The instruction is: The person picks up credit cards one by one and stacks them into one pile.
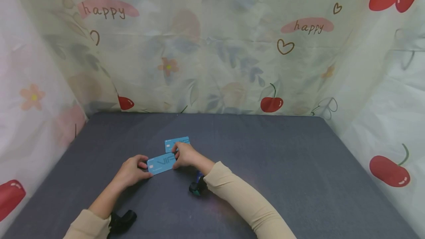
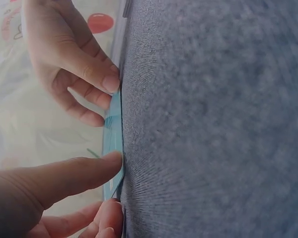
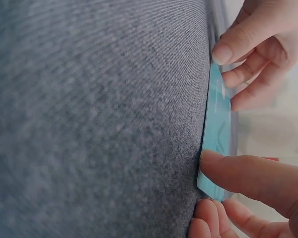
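Note:
Two light blue cards marked "VIP" are on the dark grey table. The nearer card lies slightly tilted, low at the cloth, between both hands. At its left end my left hand grips it, thumb on the near edge and fingers at the far side. My right hand pinches the right end the same way. Just behind it is the second card, its right part covered by the right hand's fingers. From the side, in the left wrist view, the held card appears as a thin strip.
A dark grey cloth covers the table. White curtains printed with cherries and flowers stand behind it and along both sides. Black straps with camera mounts sit at the wrists, close over the table.

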The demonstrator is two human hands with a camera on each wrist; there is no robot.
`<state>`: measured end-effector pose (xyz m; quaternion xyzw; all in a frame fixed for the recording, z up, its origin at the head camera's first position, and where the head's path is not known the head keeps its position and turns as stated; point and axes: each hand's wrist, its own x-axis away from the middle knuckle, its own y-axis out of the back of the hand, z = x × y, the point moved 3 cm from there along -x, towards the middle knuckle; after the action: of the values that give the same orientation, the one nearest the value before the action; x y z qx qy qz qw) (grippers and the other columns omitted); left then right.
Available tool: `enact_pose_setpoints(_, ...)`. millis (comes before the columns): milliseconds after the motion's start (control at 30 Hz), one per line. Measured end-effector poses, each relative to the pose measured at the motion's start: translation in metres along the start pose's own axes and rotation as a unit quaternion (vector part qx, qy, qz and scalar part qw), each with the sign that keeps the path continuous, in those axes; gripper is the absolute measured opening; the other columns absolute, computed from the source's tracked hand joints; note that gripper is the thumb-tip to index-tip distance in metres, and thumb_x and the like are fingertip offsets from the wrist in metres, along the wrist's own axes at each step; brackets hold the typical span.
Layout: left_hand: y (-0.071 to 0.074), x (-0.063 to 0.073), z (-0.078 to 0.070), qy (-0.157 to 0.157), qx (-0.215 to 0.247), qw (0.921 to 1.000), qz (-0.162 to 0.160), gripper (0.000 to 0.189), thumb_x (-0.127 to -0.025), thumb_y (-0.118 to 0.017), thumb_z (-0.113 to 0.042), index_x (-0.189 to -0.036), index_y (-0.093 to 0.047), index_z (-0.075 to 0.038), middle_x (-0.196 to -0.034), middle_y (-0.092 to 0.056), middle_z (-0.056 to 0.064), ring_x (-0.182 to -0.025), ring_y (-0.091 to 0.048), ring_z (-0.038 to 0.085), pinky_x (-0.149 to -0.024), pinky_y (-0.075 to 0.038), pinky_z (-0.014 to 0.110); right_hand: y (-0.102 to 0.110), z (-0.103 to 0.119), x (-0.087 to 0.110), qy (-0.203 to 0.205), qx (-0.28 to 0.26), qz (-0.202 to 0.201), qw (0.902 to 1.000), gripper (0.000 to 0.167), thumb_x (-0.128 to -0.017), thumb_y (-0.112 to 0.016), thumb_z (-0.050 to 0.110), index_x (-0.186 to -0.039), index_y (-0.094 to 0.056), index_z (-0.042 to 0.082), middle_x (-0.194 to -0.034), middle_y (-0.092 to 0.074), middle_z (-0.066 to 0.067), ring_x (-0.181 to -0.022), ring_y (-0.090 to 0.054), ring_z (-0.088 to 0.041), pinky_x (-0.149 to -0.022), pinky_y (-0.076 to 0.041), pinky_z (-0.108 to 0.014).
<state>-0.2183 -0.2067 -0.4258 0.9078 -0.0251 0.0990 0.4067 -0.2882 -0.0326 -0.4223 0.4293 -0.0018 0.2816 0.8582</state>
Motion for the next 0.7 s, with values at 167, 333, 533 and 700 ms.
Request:
enact_pose_setpoints(167,0.000,0.000,-0.001,0.005,0.000,1.0000,0.005,0.062,-0.073,-0.077,-0.016,-0.123,-0.050,0.008,-0.096,-0.061,0.017,-0.080,-0.055,0.021,-0.067,-0.043,0.031,0.001,-0.002,0.002,-0.006,-0.011,-0.010,0.9999,0.047,-0.069,-0.081,0.009,-0.108,-0.057,0.010,-0.097,-0.065,-0.007,-0.086,-0.061,-0.018,-0.069,-0.048,-0.025)
enact_pose_setpoints(333,0.001,0.001,-0.007,-0.003,0.011,0.9999,0.003,0.063,-0.074,-0.076,-0.018,-0.126,-0.049,0.006,-0.099,-0.061,0.018,-0.080,-0.056,0.020,-0.065,-0.045,0.031,0.006,-0.006,0.006,-0.009,-0.030,-0.025,0.9992,0.047,-0.068,-0.081,0.008,-0.108,-0.058,0.010,-0.094,-0.065,-0.006,-0.082,-0.059,-0.016,-0.068,-0.047,-0.024)
enact_pose_setpoints(533,0.000,0.004,-0.017,-0.010,0.047,0.9988,0.010,0.064,-0.078,-0.074,-0.014,-0.131,-0.044,0.006,-0.106,-0.060,0.021,-0.084,-0.064,0.021,-0.066,-0.049,0.031,0.015,-0.011,0.012,-0.005,-0.059,-0.031,0.9978,0.048,-0.068,-0.081,0.006,-0.110,-0.058,0.008,-0.093,-0.064,-0.007,-0.080,-0.056,-0.016,-0.068,-0.045,-0.026)
enact_pose_setpoints(700,-0.003,0.003,-0.023,-0.021,0.076,0.9969,0.006,0.064,-0.078,-0.073,-0.010,-0.132,-0.043,0.006,-0.109,-0.058,0.022,-0.089,-0.066,0.025,-0.067,-0.052,0.031,0.023,-0.015,0.019,-0.006,-0.076,-0.036,0.9964,0.049,-0.069,-0.080,0.007,-0.112,-0.057,0.010,-0.095,-0.064,-0.007,-0.081,-0.058,-0.017,-0.068,-0.047,-0.028)
